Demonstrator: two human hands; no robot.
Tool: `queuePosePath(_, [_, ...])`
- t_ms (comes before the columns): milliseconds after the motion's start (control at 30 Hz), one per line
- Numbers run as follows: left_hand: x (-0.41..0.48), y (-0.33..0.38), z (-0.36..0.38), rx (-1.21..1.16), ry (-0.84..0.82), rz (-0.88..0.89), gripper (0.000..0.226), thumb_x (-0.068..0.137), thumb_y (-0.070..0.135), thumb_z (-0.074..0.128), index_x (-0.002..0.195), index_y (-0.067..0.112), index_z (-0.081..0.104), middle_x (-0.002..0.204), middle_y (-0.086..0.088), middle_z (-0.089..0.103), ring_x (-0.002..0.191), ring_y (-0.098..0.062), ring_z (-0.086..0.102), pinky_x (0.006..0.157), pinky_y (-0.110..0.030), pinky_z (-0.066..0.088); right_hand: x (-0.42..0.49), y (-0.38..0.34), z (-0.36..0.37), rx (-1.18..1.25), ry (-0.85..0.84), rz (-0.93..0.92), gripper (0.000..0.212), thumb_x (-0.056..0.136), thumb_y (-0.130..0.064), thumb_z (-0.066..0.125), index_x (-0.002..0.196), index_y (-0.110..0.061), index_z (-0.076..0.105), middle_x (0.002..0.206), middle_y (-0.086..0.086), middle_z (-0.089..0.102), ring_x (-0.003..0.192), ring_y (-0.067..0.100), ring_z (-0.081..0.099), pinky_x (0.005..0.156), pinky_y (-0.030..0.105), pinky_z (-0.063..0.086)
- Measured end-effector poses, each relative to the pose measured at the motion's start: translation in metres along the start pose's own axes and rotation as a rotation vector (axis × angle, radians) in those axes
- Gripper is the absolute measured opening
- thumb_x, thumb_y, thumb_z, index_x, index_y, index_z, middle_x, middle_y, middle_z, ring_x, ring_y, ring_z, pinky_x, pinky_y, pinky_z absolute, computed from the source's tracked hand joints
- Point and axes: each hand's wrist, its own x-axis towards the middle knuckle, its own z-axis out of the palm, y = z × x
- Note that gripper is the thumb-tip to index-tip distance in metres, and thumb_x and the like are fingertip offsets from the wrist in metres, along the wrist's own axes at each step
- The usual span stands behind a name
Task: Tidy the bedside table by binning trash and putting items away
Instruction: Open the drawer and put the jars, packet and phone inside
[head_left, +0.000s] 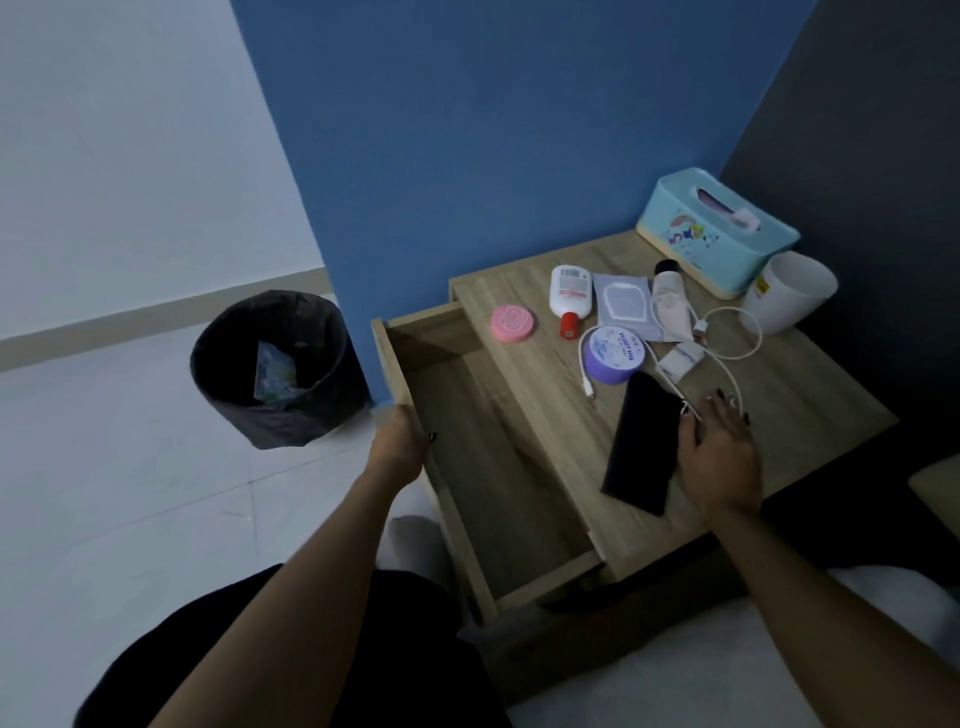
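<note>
The wooden bedside table (810, 384) has its top drawer (498, 467) pulled out, with nothing inside. My left hand (400, 441) grips the drawer's front edge. My right hand (722, 452) rests on the tabletop with fingers spread, touching the right edge of a flat black case (644, 441) and the white charging cable (727, 358). On the table lie a pink round compact (513, 322), a white bottle with a red cap (570, 299), a wipes pack (626, 306), a purple round tin (615, 355), a white tube (671, 306) and a small white charger (681, 358).
A light blue tissue box (719, 234) and a white cup on its side (789, 291) stand at the table's back right. A black bin (275, 369) with some trash inside sits on the floor to the left, beside the blue wall. White bedding lies below.
</note>
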Motion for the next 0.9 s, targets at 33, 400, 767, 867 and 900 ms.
queuePosePath(33, [-0.001, -0.004, -0.003, 0.003, 0.005, -0.006, 0.027, 0.096, 0.013, 0.051, 0.122, 0.006, 0.048, 0.114, -0.012, 0.06, 0.091, -0.018, 0.055, 0.072, -0.026, 0.046, 0.001, 0.001, 0.001, -0.003, -0.005, -0.006, 0.064, 0.091, -0.038, 0.027, 0.122, 0.009, 0.059, 0.134, 0.026, 0.055, 0.128, 0.036, 0.049, 0.109, 0.046, 0.038])
queuePosePath(400, [-0.003, -0.015, -0.014, 0.103, -0.001, 0.002, 0.035, 0.095, 0.014, 0.054, 0.126, 0.001, 0.046, 0.119, -0.019, 0.06, 0.104, -0.03, 0.061, 0.079, -0.03, 0.048, 0.003, 0.002, 0.002, 0.014, -0.025, 0.023, 0.062, 0.091, -0.038, 0.028, 0.122, 0.005, 0.06, 0.135, 0.023, 0.054, 0.129, 0.035, 0.048, 0.109, 0.043, 0.038])
queuePosePath(767, [-0.005, -0.019, -0.019, 0.187, -0.02, 0.001, 0.042, 0.095, 0.015, 0.054, 0.132, -0.002, 0.041, 0.126, -0.021, 0.057, 0.111, -0.035, 0.058, 0.091, -0.042, 0.052, 0.001, -0.005, -0.004, 0.054, -0.041, 0.049, 0.065, 0.09, -0.04, 0.027, 0.124, 0.006, 0.058, 0.136, 0.025, 0.053, 0.13, 0.036, 0.047, 0.11, 0.043, 0.037])
queuePosePath(867, [-0.006, -0.019, -0.02, 0.18, -0.028, 0.004, 0.043, 0.095, 0.015, 0.054, 0.132, -0.002, 0.042, 0.128, -0.021, 0.057, 0.113, -0.036, 0.058, 0.092, -0.043, 0.051, 0.001, -0.005, -0.005, 0.047, -0.046, 0.046, 0.064, 0.09, -0.039, 0.028, 0.124, 0.006, 0.058, 0.135, 0.025, 0.053, 0.129, 0.036, 0.048, 0.11, 0.043, 0.038])
queuePosePath(900, [-0.006, -0.019, -0.02, 0.178, -0.029, 0.002, 0.043, 0.095, 0.016, 0.055, 0.131, -0.002, 0.042, 0.127, -0.021, 0.057, 0.113, -0.036, 0.058, 0.092, -0.044, 0.052, 0.0, -0.005, -0.006, 0.048, -0.05, 0.043, 0.063, 0.091, -0.038, 0.028, 0.123, 0.006, 0.058, 0.135, 0.025, 0.054, 0.129, 0.035, 0.048, 0.109, 0.043, 0.038])
